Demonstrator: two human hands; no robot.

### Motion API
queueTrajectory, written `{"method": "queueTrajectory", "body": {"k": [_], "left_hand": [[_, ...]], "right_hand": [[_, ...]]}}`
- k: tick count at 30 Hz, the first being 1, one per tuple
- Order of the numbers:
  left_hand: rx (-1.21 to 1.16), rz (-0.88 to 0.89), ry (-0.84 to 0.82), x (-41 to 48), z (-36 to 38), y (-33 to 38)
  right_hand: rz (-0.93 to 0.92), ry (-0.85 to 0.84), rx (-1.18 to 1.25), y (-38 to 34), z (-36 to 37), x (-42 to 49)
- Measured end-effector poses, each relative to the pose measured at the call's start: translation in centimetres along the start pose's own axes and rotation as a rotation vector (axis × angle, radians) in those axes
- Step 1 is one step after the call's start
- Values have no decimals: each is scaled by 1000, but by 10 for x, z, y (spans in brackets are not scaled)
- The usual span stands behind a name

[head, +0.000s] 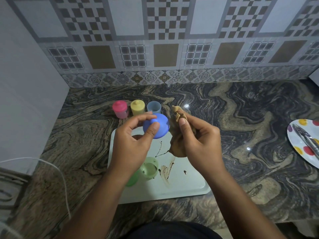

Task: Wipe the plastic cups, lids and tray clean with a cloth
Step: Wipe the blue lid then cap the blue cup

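While the left hand (133, 145) pinches the lid (160, 128) and the right hand (198, 140) squeezes the cloth (177, 116) beside it, rubbing hard may knock the lid loose.

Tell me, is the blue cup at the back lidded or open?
Open. The blue cup shows a bare rim, and the left hand holds a blue lid.

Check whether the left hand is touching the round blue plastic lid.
Touching. The head view shows the left hand pinching the round blue plastic lid by its knob, with the thumb pressed across the lid's face.
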State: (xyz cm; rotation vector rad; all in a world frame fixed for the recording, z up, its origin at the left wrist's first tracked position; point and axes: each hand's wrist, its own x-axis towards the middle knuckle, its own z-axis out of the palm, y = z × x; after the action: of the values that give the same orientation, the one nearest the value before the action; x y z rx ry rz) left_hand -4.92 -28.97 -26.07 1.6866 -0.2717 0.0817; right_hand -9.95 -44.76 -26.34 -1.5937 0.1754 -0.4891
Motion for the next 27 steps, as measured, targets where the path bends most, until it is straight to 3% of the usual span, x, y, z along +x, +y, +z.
{"method": "queueTrajectory", "body": {"k": [5, 15, 23, 27], "left_hand": [[10, 22, 19, 8, -4, -12], [496, 137, 47, 73, 7, -62], [897, 53, -82, 148, 23, -103], [927, 37, -113, 171, 32, -119]], "right_hand": [[0, 17, -55, 22, -3, 5], [-389, -18, -640, 86, 7, 57], [-279, -237, -947, 139, 22, 130], [-240, -248, -982, 146, 26, 150]]}}
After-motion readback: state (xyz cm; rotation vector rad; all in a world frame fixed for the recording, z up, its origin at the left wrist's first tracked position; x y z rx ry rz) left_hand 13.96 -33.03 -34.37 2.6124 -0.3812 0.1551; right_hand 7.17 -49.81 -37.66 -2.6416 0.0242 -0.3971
